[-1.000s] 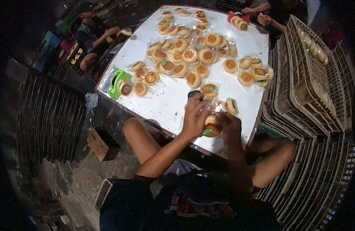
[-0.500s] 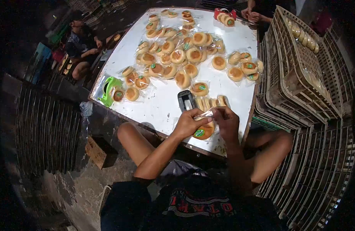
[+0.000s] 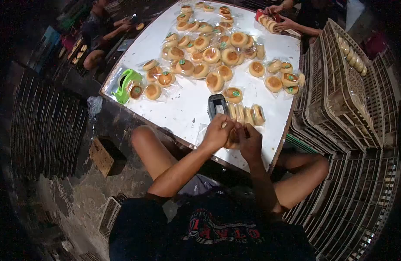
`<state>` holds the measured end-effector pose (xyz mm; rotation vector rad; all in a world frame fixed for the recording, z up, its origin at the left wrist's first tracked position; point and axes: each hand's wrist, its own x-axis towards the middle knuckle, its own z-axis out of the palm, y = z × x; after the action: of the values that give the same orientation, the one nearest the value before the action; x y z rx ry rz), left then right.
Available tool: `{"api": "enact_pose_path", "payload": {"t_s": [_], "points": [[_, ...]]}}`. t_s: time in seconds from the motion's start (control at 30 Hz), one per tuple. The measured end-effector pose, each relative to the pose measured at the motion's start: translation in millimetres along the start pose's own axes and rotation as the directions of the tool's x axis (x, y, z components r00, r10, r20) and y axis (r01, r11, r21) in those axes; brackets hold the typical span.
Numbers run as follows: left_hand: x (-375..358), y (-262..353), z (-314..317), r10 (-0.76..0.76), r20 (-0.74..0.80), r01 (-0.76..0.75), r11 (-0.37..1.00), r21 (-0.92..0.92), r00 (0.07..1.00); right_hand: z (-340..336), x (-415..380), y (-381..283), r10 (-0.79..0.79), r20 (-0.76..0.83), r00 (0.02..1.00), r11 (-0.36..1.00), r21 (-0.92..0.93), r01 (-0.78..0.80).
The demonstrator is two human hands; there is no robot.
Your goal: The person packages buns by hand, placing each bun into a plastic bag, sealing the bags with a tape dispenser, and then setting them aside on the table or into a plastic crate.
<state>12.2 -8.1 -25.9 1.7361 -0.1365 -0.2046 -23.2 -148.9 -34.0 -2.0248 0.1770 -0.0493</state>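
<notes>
My left hand (image 3: 217, 132) is closed on the gathered plastic of a bagged bun (image 3: 232, 142) at the near edge of the table. Facing it, my right hand (image 3: 251, 140) pinches the same bag, its fingertips meeting the left ones. Most of the bun is hidden behind the fingers. Just beyond my left hand stands a black tape dispenser (image 3: 216, 104). A row of buns on edge (image 3: 247, 114) lies past my hands, and a bagged bun with a green label (image 3: 232, 94) is behind that row.
Many bagged buns (image 3: 211, 55) cover the far half of the white table (image 3: 178, 119). A green tape dispenser (image 3: 127, 85) stands at the left edge. Plastic crates (image 3: 339, 100) are stacked on the right. Co-workers sit at far left and far right, one with hands (image 3: 284, 22) at a red dispenser.
My hands have drawn together over the bag, and the bun's green label is now covered. At the far right, a co-worker's hands have reached onto the buns and red dispenser.
</notes>
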Motion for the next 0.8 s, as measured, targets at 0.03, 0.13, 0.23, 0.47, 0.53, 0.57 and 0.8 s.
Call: {"api": "enact_pose_path", "payload": {"t_s": [0.03,0.13,0.23,0.47,0.53,0.57,0.8], "points": [[-6,-1,-1,0.154,-0.096,-0.138,0.979,0.153,0.983,11,-1,12,0.010,0.020,1.000,0.966,0.258,-0.015],[-6,-1,-7,0.406,-0.195,-0.408,0.912,0.031,0.893,32,-7,30,-0.069,0.150,0.986,0.658,0.750,-0.068],[-2,-10,-5,0.264,-0.283,-0.335,0.912,-0.239,0.922,18,-8,-17,0.010,0.339,0.941,0.554,0.781,-0.287],[2,2,-30,-0.218,0.317,0.379,0.369,-0.848,0.923,40,32,40,-0.187,-0.068,0.980,0.950,0.240,0.198],[8,12,-36,-0.343,0.156,0.303,0.434,-0.848,0.926,51,33,51,0.001,0.136,0.991,0.422,0.898,-0.124],[9,17,-39,-0.402,0.070,0.269,0.464,-0.844,0.913,53,33,54,0.031,0.216,0.976,0.567,0.800,-0.195],[12,5,-55,-0.292,0.040,0.205,0.560,-0.803,0.956,49,23,42,0.108,0.389,0.915,0.811,0.497,-0.307]]}}
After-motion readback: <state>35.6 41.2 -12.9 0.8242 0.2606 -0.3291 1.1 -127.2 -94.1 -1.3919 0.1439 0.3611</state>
